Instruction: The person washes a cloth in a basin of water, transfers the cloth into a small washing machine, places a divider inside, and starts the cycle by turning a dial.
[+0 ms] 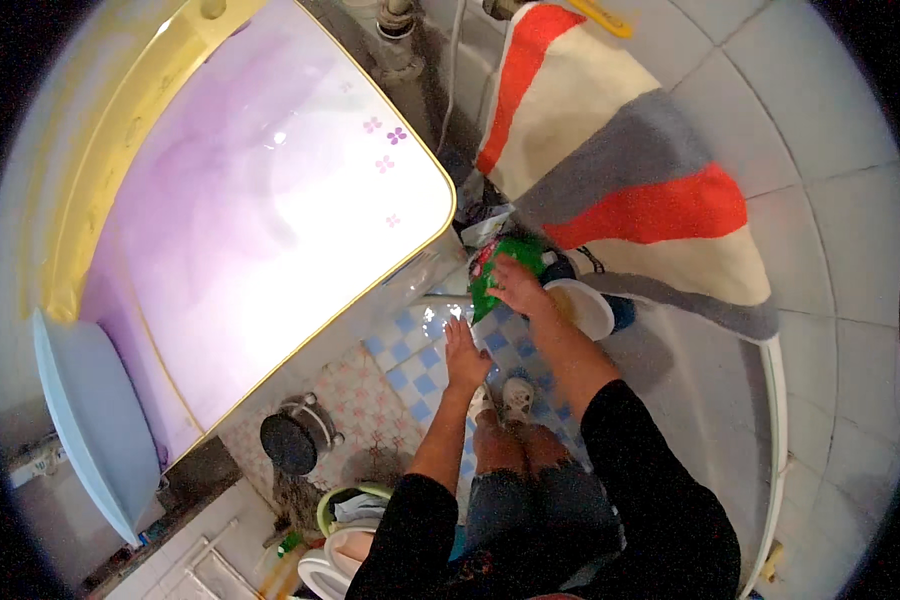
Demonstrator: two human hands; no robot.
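My left hand (pixel 463 355) is stretched out over the wet tiled floor, its fingers extended and nothing in them. Just ahead and to the right, my right hand (pixel 516 284) lies against a shiny green plastic bag (pixel 518 250) with a pink-and-white patch. Its fingers look spread over the front of the bag; the far side of the bag is hidden. Beside my right wrist sits a white bowl or basin (pixel 587 307), partly covered by my forearm.
A washing machine (pixel 300 200) with a glossy white-purple lid fills the left. A striped towel (pixel 630 170) hangs over the bathtub (pixel 685 385) at right. A black round stool (pixel 292 442), a light-blue basin (pixel 95 420) and a green-rimmed bucket (pixel 332 508) stand about. Pipes (pixel 395 35) run behind.
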